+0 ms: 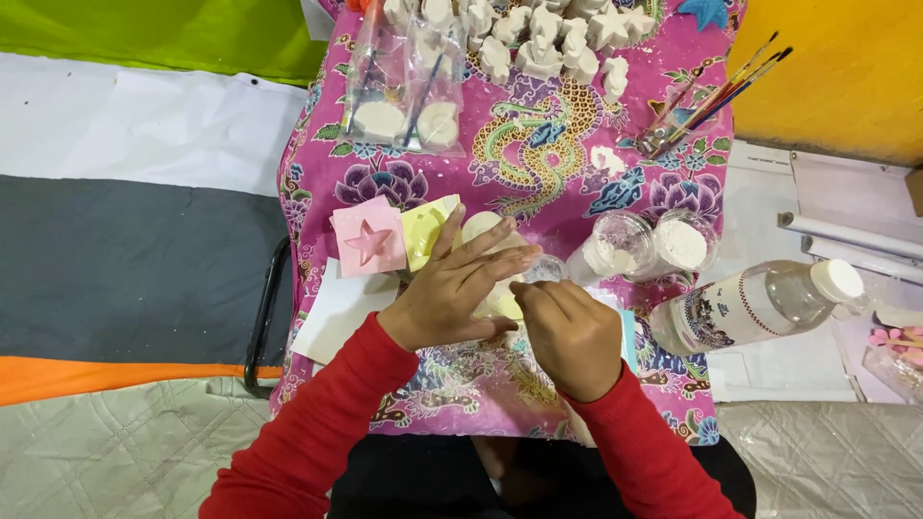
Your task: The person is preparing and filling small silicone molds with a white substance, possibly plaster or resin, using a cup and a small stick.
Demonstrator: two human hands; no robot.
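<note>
- Left hand (452,293): fingers spread flat, pressing down on a pale yellow soft mould (492,259) near the middle of the surface; it grips nothing, only steadies.
- Right hand (569,332): fingers curled shut around something at the mould's right edge; a small clear plastic cup (546,268) shows just beyond the fingertips, touching or nearly so. Whether the hand pinches the cup or a tool, cannot tell.
- Judgement: filling of the yellow mould looks to be in progress; its cavity is hidden under the hands, so fill level unknown.
- Just left: pink square mould with a star-shaped cavity (368,240), cavity looks empty, so apparently not yet poured.
- Right: two open clear jars of white powder (654,245) and a clear plastic bottle lying on its side (760,305) with cap on.
- Far edge: many finished white plaster figures (538,38), unpainted; bagged sets with white discs (409,106); bundle of paintbrushes (716,96) lying apart.
- All rest on a pink floral cloth-covered surface (577,163).
</note>
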